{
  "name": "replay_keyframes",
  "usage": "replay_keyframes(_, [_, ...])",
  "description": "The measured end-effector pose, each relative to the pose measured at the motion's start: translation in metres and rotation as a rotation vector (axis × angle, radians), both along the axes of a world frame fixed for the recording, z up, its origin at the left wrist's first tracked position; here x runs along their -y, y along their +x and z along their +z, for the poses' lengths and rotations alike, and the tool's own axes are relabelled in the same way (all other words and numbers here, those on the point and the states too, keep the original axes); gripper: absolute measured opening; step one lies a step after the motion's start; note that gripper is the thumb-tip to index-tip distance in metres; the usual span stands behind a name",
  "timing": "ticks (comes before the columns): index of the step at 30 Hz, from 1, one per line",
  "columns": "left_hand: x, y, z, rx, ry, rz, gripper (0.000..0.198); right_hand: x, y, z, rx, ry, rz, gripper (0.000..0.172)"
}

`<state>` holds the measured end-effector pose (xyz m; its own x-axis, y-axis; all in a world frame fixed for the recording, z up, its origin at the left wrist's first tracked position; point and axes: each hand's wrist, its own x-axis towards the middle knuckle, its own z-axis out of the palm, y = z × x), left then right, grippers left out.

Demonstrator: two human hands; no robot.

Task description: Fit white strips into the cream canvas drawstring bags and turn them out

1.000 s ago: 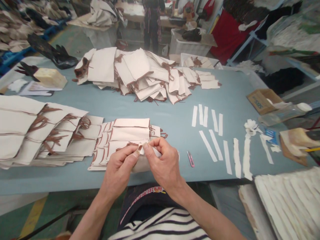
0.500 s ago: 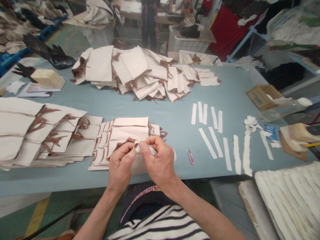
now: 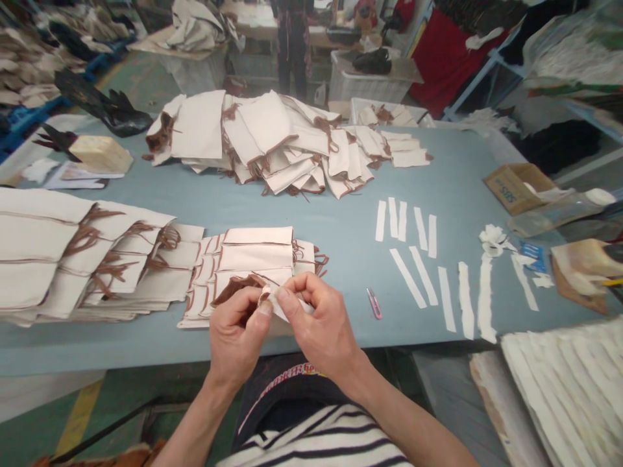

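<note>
Both hands hold one cream fabric pouch (image 3: 279, 326) with a brown edge, just above the front of the table. Thumb and fingers of my left hand (image 3: 239, 334) pinch its brown-trimmed rim. My right hand (image 3: 322, 319) pinches the cloth right beside that, its fingertips close to the left thumb. Much of the pouch is hidden behind the hands. Behind them lies a stack of cream pouches (image 3: 256, 257) with brown edging and cords. A pink thread snipper (image 3: 374, 303) rests on the table to the right of my right hand.
Larger pouches (image 3: 36, 259) are stacked at left, and a heap of pouches (image 3: 257, 130) runs along the back. White strips (image 3: 407, 277) lie at right, near a cardboard box (image 3: 516, 185). A yellowish block (image 3: 101, 154) sits back left. A person (image 3: 292, 52) stands beyond the table.
My hands have drawn slightly apart at the pinched rim, and more of the pouch's brown edge shows. The whole view has shifted a little.
</note>
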<state>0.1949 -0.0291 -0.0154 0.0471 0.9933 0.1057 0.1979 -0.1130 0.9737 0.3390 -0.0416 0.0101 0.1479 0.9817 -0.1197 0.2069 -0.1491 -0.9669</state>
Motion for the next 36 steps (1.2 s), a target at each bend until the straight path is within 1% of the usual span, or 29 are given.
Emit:
replay_keyframes(2, [0.005,-0.002,0.006,-0.047,0.047,0.0,0.015,0.004,0.002,0.005,0.042,0.026,0.032,0.028])
replay_keyframes(6, [0.013,-0.005,0.014,-0.18,0.186,0.011,0.018,0.009,0.003,0.012,0.065,0.06,0.071,0.026])
replay_keyframes(8, [0.015,-0.005,0.016,-0.194,0.227,0.008,0.019,0.008,0.005,0.014,0.056,0.042,0.108,0.026])
replay_keyframes(10, [0.016,-0.005,0.017,-0.201,0.265,-0.015,0.02,0.006,0.008,0.015,0.008,-0.017,0.165,0.025])
replay_keyframes(13, [0.018,-0.002,0.02,-0.288,0.345,-0.052,0.019,0.005,0.01,0.011,-0.129,-0.102,0.251,0.024])
replay_keyframes(15, [0.019,0.004,0.021,-0.368,0.392,-0.061,0.017,0.005,0.008,0.003,-0.179,-0.094,0.249,0.021])
replay_keyframes(17, [0.02,0.01,0.021,-0.387,0.379,-0.065,0.017,0.005,0.005,-0.009,-0.16,-0.044,0.206,0.02])
replay_keyframes(19, [0.019,0.013,0.019,-0.349,0.316,-0.079,0.018,0.002,0.003,-0.02,-0.124,-0.007,0.193,0.022])
replay_keyframes(21, [0.016,0.013,0.017,-0.303,0.251,-0.123,0.02,-0.003,0.004,-0.028,-0.121,0.002,0.247,0.022])
replay_keyframes(24, [0.007,0.006,0.018,-0.232,0.172,-0.219,0.023,-0.013,0.013,-0.03,-0.138,0.0,0.358,0.024])
replay_keyframes(26, [-0.001,-0.001,0.022,-0.189,0.12,-0.271,0.024,-0.019,0.023,-0.026,-0.16,-0.035,0.407,0.026])
replay_keyframes(28, [-0.008,-0.005,0.03,-0.157,0.08,-0.307,0.024,-0.023,0.036,-0.018,-0.162,-0.028,0.341,0.028])
replay_keyframes(29, [-0.011,-0.007,0.036,-0.14,0.055,-0.325,0.024,-0.023,0.041,-0.011,-0.149,0.012,0.279,0.028])
replay_keyframes(31, [-0.015,-0.007,0.05,-0.106,0.007,-0.384,0.024,-0.021,0.05,0.005,-0.083,0.173,0.188,0.024])
replay_keyframes(32, [-0.015,-0.006,0.058,-0.094,-0.011,-0.427,0.024,-0.02,0.054,0.014,-0.042,0.271,0.202,0.022])
replay_keyframes(33, [-0.015,-0.004,0.066,-0.087,-0.02,-0.473,0.025,-0.018,0.056,0.024,-0.002,0.369,0.261,0.02])
replay_keyframes(36, [-0.013,0.001,0.086,-0.119,-0.006,-0.567,0.025,-0.018,0.059,0.049,0.117,0.632,0.506,0.024])
